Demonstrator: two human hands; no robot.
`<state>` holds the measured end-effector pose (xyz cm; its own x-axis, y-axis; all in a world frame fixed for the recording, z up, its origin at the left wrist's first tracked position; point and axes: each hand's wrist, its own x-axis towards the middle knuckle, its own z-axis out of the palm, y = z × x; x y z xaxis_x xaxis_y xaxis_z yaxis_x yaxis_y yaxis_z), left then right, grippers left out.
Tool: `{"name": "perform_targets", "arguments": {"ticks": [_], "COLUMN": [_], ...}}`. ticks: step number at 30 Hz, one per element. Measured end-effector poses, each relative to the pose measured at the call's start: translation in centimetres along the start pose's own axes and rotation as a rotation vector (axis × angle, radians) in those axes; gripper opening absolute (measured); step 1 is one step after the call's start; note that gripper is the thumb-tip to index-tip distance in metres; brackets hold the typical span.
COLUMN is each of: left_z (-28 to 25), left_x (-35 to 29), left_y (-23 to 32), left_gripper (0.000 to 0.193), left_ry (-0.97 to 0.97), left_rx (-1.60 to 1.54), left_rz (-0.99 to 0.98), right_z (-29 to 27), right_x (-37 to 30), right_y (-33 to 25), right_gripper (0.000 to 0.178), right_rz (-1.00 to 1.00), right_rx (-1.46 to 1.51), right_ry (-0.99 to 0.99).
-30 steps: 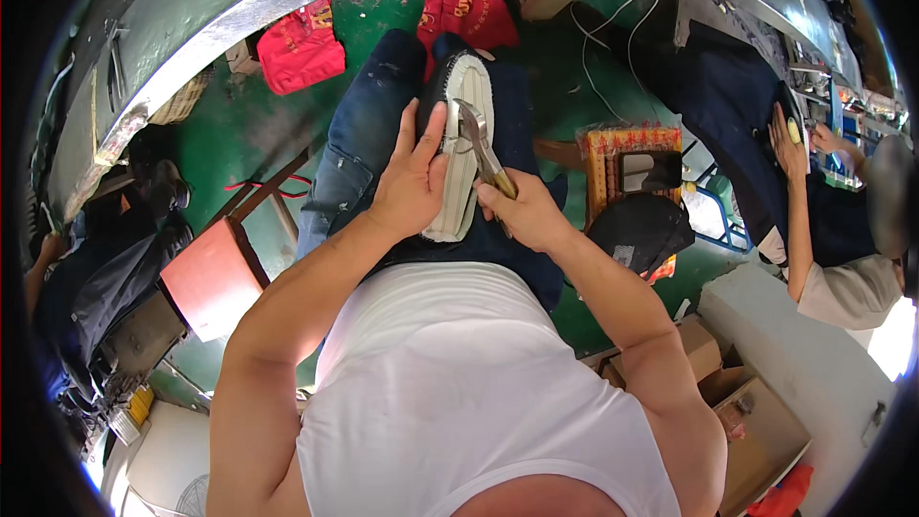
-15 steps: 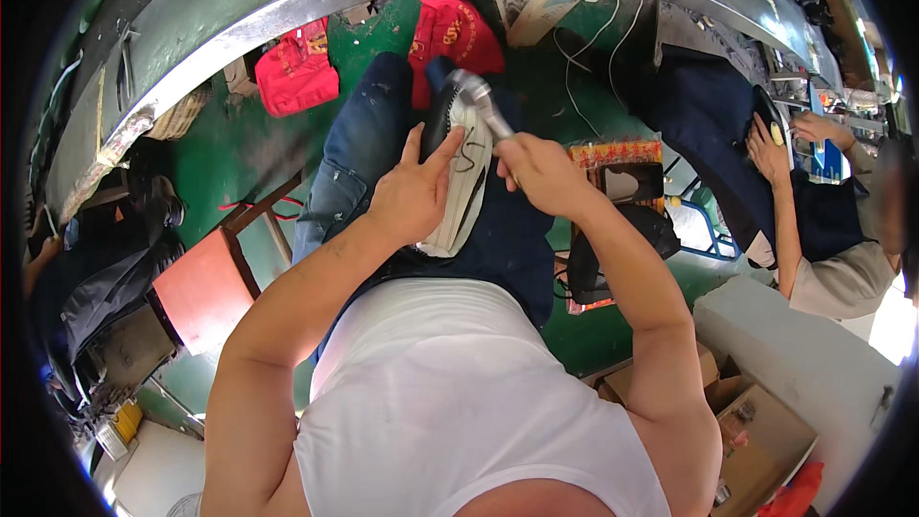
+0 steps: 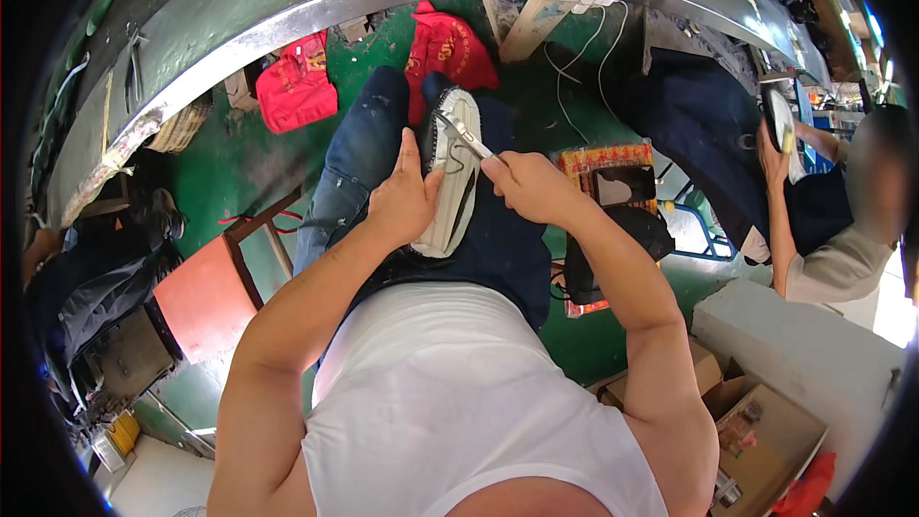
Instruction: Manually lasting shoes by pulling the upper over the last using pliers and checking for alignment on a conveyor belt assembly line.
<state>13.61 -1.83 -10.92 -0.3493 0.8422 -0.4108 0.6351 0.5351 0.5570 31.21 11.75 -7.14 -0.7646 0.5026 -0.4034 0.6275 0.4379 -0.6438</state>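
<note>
Floor [image 3: 222, 172]: green, extending beneath the work position. Surface [image 3: 287, 0]: grey metal, arching across the far side. Co-worker [image 3: 842, 254]: seated at the right, well apart. Trousers [image 3: 347, 177]: dark blue, worn by the seated person. Stool [image 3: 206, 297]: flat reddish seat, to the person's left. Red bags [image 3: 297, 86]: two, on the floor past the knees. Shoe [image 3: 445, 218]: sole upward on the person's lap, one end pointing toward the surface; pale underside, dark upper seen along its left edge. Left grip [image 3: 402, 199]: against the shoe's left side, forefinger extended; how far it closes round the shoe cannot be told. Right grip [image 3: 526, 187]: closed on the tool. Tool [image 3: 461, 132]: metal head over the sole's far half; contact cannot be confirmed.
</note>
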Motion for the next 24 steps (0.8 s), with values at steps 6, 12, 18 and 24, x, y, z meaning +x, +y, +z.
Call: {"name": "perform_targets", "arguments": {"ticks": [6,12,18,24], "left_z": [-1.0,-5.2,-5.1,-4.1], "left_x": [0.9,3.0,2.9,2.8], "left_y": [-1.6,-0.1,0.4,-0.4], "left_gripper": [0.093,0.110,0.112,0.103], "left_ry": [-0.062,-0.476,-0.500,-0.459], "left_rx": [-0.252,-0.602,-0.572,-0.615], "left_rz": [0.073,-0.155,-0.163,-0.144], "right_z": [1.6,-1.3,1.3,0.6], "right_x": [-2.0,-6.5,-7.0,-5.9], "right_y": [0.4,-0.7,-1.7,-3.6], "right_gripper": [0.040,0.031,0.033,0.030], "right_rz": [-0.067,0.173,-0.178,-0.195], "right_rx": [-0.098,0.302,-0.305,-0.429], "right_ry": [0.031,-0.315,-0.177,-0.166]}}
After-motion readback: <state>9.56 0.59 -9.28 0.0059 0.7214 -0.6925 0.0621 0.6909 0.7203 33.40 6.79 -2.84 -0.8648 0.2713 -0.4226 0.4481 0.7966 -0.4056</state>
